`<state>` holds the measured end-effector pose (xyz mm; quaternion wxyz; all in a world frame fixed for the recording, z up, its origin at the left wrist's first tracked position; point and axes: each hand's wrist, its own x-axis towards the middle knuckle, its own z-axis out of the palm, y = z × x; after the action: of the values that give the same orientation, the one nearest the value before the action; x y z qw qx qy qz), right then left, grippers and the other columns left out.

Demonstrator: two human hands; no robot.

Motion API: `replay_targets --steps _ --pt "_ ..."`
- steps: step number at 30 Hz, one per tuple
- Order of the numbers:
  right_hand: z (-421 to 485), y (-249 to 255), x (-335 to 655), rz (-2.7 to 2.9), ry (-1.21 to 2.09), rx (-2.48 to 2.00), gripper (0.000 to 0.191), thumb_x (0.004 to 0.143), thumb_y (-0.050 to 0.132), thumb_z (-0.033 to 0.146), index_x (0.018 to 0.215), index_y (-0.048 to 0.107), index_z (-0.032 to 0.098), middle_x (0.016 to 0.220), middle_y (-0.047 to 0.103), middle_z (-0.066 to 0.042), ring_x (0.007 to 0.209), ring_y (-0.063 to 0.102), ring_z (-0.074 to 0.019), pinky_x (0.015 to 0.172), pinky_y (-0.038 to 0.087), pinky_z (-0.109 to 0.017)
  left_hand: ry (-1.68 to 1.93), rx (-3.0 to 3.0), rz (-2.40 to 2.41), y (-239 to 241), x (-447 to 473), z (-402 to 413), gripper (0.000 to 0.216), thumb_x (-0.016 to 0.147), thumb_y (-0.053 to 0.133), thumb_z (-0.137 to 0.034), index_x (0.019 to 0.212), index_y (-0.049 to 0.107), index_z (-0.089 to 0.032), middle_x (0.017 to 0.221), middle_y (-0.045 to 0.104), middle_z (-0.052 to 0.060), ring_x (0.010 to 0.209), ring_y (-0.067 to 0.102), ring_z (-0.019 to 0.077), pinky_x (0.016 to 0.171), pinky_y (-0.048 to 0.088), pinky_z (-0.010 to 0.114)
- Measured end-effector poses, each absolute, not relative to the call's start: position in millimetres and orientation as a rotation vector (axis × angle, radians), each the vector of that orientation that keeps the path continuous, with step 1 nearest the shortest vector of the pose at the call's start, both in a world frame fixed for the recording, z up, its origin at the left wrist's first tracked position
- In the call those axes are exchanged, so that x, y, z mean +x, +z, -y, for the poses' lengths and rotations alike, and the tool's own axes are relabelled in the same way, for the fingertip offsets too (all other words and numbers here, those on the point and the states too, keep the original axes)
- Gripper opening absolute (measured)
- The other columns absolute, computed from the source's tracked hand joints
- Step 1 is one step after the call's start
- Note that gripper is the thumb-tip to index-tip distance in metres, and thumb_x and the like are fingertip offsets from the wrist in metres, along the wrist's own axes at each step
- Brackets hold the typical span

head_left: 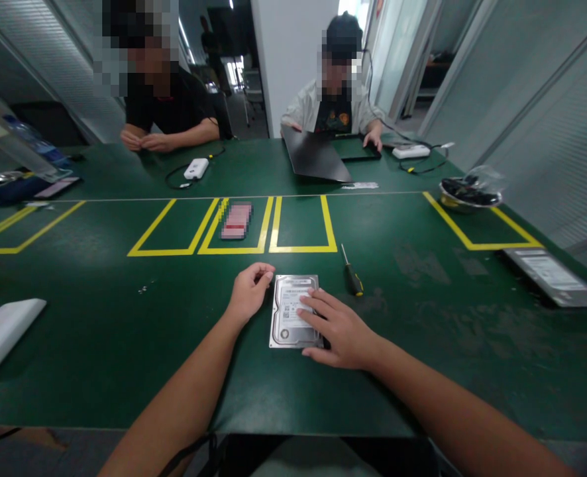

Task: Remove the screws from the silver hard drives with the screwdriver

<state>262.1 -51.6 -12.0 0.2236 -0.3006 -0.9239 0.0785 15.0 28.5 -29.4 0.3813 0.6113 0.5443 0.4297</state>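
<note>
The hard drive [286,318] lay on the table [124,344], with the left hand [250,289] just beside its left edge and the right hand [343,331] resting on its right side. A screwdriver [354,279] lay to the right of the drive; farther back, an object [236,220] lay within the middle of three neighbouring tape outlines [231,251]. A bowl [467,204] stood at the far right, and two co-workers [171,106] sat behind the table's opposite edge.

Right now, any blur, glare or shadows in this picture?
Head view: mosaic blocks hide the pink item; a bright patch at the top is washed out; fine print on the hard drive is too small to read; a dark shadow sits under the right hand.
</note>
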Motion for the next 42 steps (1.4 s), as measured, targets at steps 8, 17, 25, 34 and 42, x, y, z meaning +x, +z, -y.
replay_targets --steps 8,17,25,34,42 --pt "54 -13 261 2.537 0.222 -0.823 0.067 0.083 0.063 0.052 0.133 0.056 0.008 0.139 0.054 -0.022 0.136 0.043 -0.0355 0.112 0.038 -0.056 0.987 1.781 -1.403 -27 13 -31 0.021 0.09 0.052 -0.031 0.094 0.066 -0.017 0.091 0.069 0.005 0.079 0.063 0.017 0.069 0.05 0.027" --pt "54 -11 263 2.541 0.244 -0.829 0.066 0.083 0.063 0.053 0.133 0.057 0.01 0.139 0.054 -0.021 0.135 0.044 -0.0349 0.113 0.038 -0.055 0.963 1.839 -1.352 -27 12 -36 0.02 0.089 0.054 -0.03 0.093 0.069 -0.017 0.093 0.071 0.006 0.086 0.065 0.0197 0.078 0.05 0.031" --pt "54 -9 264 2.563 0.256 -0.843 0.068 0.082 0.064 0.054 0.133 0.057 0.009 0.14 0.053 -0.021 0.135 0.043 -0.0351 0.113 0.038 -0.054 0.919 1.894 -1.362 -22 13 -35 0.018 0.087 0.056 -0.028 0.091 0.07 -0.017 0.093 0.07 0.007 0.085 0.065 0.0197 0.075 0.049 0.031" --pt "53 -10 264 2.576 0.243 -0.849 0.069 0.085 0.06 0.056 0.135 0.055 0.01 0.142 0.051 -0.021 0.137 0.041 -0.0351 0.113 0.037 -0.054 0.871 1.833 -1.367 -19 13 -39 0.022 0.084 0.06 -0.033 0.095 0.071 -0.016 0.089 0.071 0.006 0.08 0.065 0.0184 0.071 0.05 0.029" --pt "53 -9 264 2.583 0.26 -0.848 0.069 0.084 0.061 0.057 0.134 0.056 0.01 0.142 0.051 -0.02 0.137 0.042 -0.0343 0.114 0.036 -0.053 0.808 1.826 -1.346 -12 12 -38 0.023 0.084 0.06 -0.035 0.089 0.067 -0.014 0.082 0.068 0.004 0.076 0.062 0.0172 0.068 0.047 0.027"
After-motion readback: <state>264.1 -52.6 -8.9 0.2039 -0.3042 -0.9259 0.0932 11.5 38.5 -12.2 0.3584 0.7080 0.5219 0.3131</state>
